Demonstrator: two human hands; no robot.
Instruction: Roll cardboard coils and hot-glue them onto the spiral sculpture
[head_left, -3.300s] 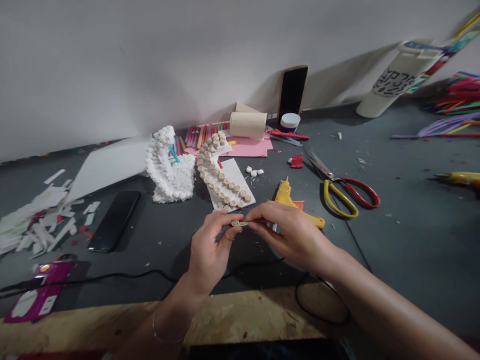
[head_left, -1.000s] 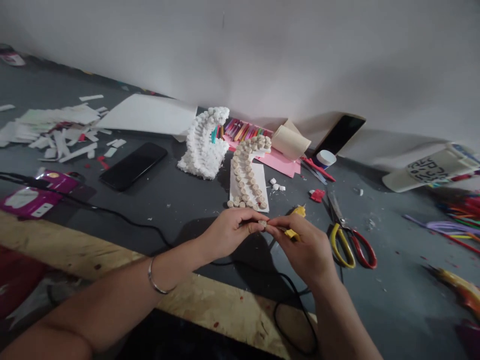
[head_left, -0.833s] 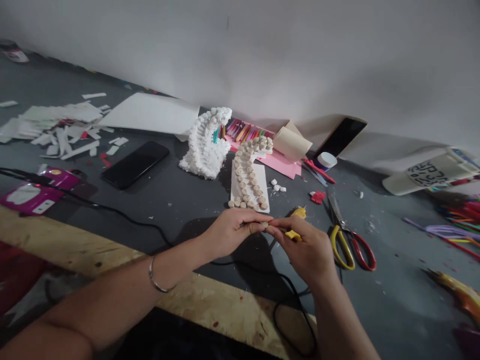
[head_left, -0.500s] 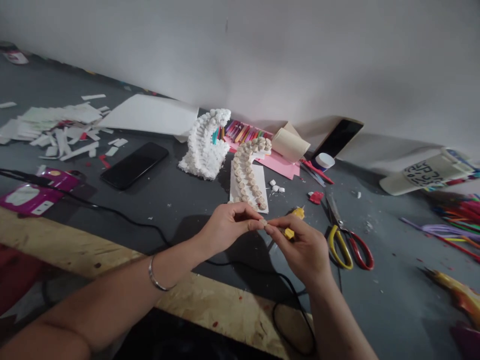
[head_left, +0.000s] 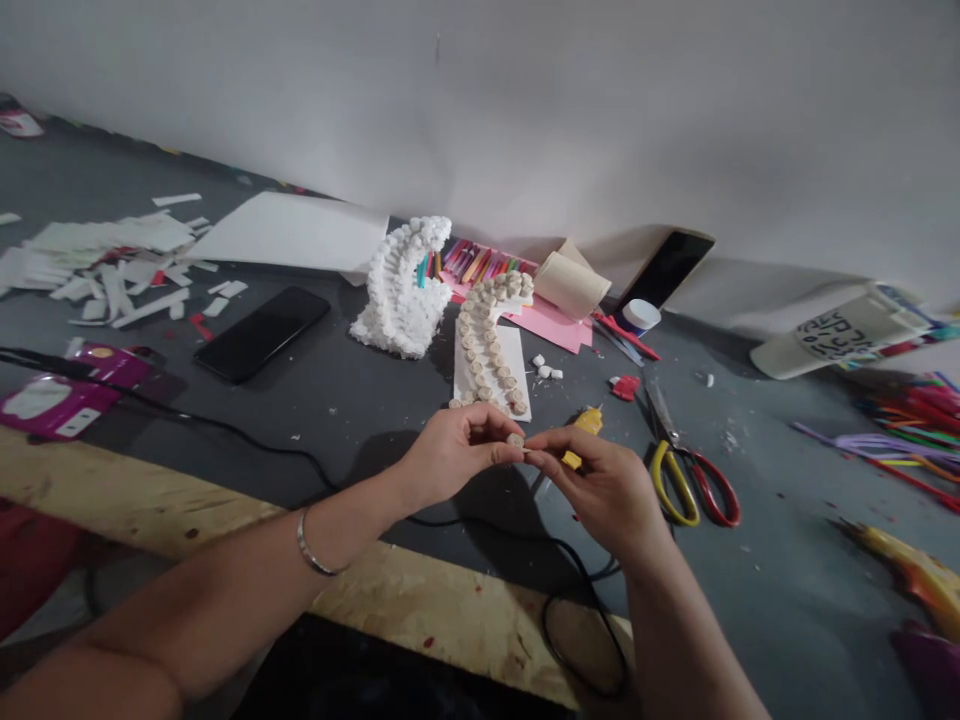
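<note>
Two bare hands work a small rolled paper coil (head_left: 514, 439) above a dark grey surface (head_left: 360, 470), the coil pinched in the fingertips of the left hand (head_left: 454, 455), a thin metal bangle (head_left: 311, 545) on that wrist. The right hand (head_left: 600, 490), its fingers curled and nearly closed, presses in from the right, fingertips (head_left: 540, 440) at the coil's edge; whether it grips anything of its own cannot be told.

Just beyond the hands, a yellow hot glue gun (head_left: 587, 425) lies partly hidden by the right hand. Further off stand a white card (head_left: 517, 362) bearing an arc of matching coils and a white textured sculpture (head_left: 397, 295). Behind them, colored sticks fill a pink-edged box (head_left: 480, 265) beside pink paper (head_left: 559, 332).

To the right lie yellow-and-red-handled scissors (head_left: 694, 490) and a white-lidded jar (head_left: 640, 316), its contents hidden. A pale tumbler (head_left: 844, 335) lies on its side, its black lettering unreadable. To the left rest a black smartphone (head_left: 261, 334), white paper scraps (head_left: 112, 265) and a magenta packet (head_left: 56, 405), its label unreadable.
</note>
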